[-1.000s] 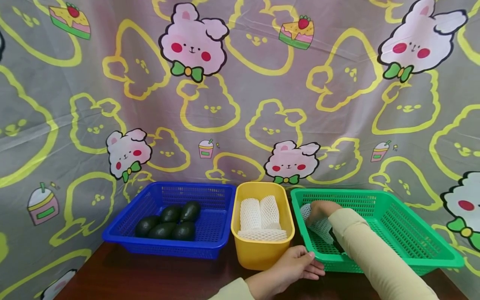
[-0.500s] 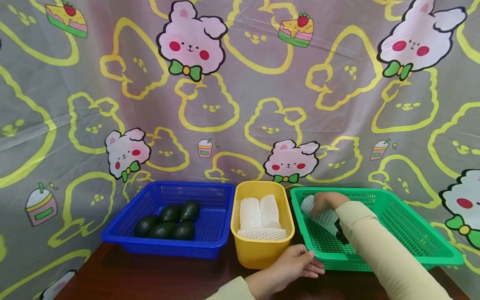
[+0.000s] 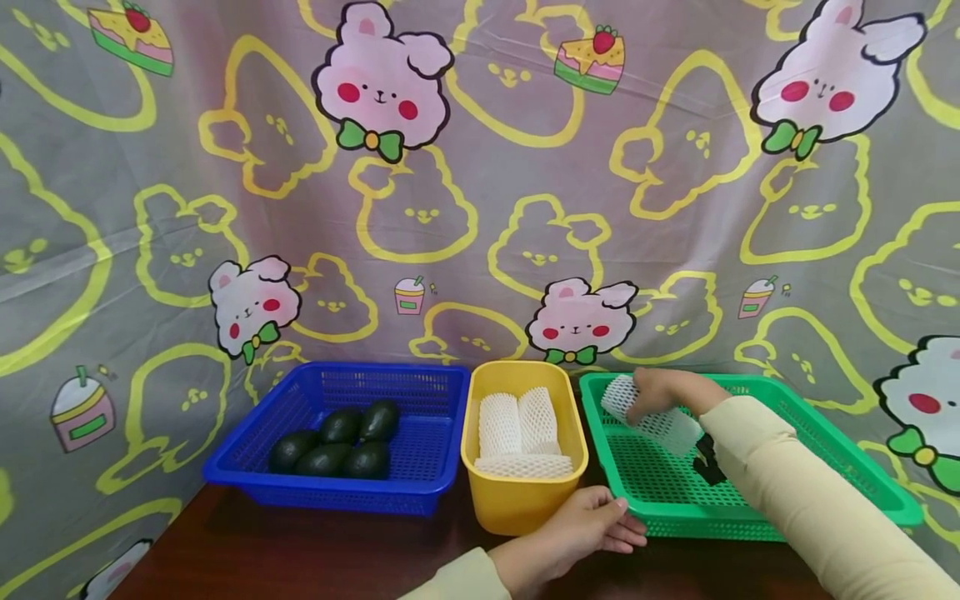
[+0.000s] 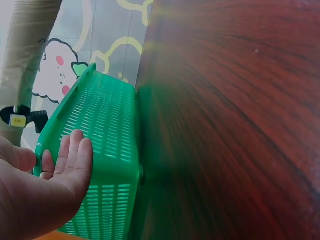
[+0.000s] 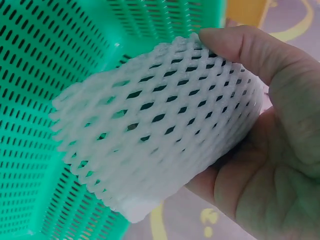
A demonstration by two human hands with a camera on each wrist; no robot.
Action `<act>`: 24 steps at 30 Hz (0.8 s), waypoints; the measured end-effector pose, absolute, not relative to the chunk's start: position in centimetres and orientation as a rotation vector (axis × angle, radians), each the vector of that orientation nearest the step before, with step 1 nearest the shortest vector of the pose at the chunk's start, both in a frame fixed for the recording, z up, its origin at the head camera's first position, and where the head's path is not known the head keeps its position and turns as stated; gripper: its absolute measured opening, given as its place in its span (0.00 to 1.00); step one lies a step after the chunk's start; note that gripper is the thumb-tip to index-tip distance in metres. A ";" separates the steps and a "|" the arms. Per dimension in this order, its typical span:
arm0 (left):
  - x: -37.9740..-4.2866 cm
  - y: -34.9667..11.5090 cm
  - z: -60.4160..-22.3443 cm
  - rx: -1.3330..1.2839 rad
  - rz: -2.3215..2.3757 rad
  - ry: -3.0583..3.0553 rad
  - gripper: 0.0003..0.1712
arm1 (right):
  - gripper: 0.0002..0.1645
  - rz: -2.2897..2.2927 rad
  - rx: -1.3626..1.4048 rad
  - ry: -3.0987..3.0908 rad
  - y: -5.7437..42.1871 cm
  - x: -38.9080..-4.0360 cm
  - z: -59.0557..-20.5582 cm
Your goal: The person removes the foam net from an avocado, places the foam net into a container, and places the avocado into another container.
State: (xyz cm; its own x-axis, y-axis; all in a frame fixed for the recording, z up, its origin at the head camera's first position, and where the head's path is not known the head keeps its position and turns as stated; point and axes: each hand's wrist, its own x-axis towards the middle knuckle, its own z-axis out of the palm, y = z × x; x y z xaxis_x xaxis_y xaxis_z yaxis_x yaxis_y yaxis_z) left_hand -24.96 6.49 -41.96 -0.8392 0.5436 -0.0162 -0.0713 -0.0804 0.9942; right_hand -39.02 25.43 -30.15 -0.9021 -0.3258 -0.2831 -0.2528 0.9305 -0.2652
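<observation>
My right hand [image 3: 660,392] grips a white foam net sleeve [image 5: 150,120] over the left part of the green basket [image 3: 840,467]. Thumb and fingers wrap one end of the tube; its frayed end points away from the palm. Dark gaps show through the mesh near the thumb, while green shows through the far end. At the basket's near left corner my left hand [image 3: 592,525] holds the rim, thumb on top and fingers lying along the outer wall. In the left wrist view, those fingers [image 4: 80,155] lie against the green side.
Left of the green basket stands a yellow bin [image 3: 517,508] with several white foam net sleeves [image 3: 500,423]. Farther left, a blue basket [image 3: 420,492] holds several dark green avocados [image 3: 341,427]. All stand on a dark wooden table [image 3: 315,550] before a patterned curtain [image 3: 465,183].
My right hand has lifted the foam net sleeve from beside the basket's left wall and drawn it up and to the right. The left hand stays at the corner.
</observation>
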 end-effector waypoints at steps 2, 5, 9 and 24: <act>-25.0 6.5 -42.0 0.511 1.966 1.785 0.11 | 0.30 -0.354 -0.464 2.771 25.4 -38.4 -29.8; -25.0 6.4 -41.9 0.506 1.954 1.802 0.11 | 0.29 -0.391 -0.534 2.796 25.4 -37.5 -29.3; -25.0 6.2 -41.9 0.495 1.942 1.818 0.11 | 0.34 -0.428 -0.618 2.836 25.2 -36.0 -29.0; -24.7 4.2 -42.0 0.608 1.851 1.839 0.14 | 0.47 -0.592 -0.808 2.968 24.5 -30.4 -28.3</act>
State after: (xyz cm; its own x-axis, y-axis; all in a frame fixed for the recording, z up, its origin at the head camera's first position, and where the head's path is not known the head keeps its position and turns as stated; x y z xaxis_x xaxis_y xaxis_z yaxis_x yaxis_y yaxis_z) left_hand -24.71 4.21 -41.96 -0.7973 0.6036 -0.0094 -0.0134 -0.0020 0.9999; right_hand -30.36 24.55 -28.25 -0.8670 -0.4904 0.0883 -0.4868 0.7956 -0.3606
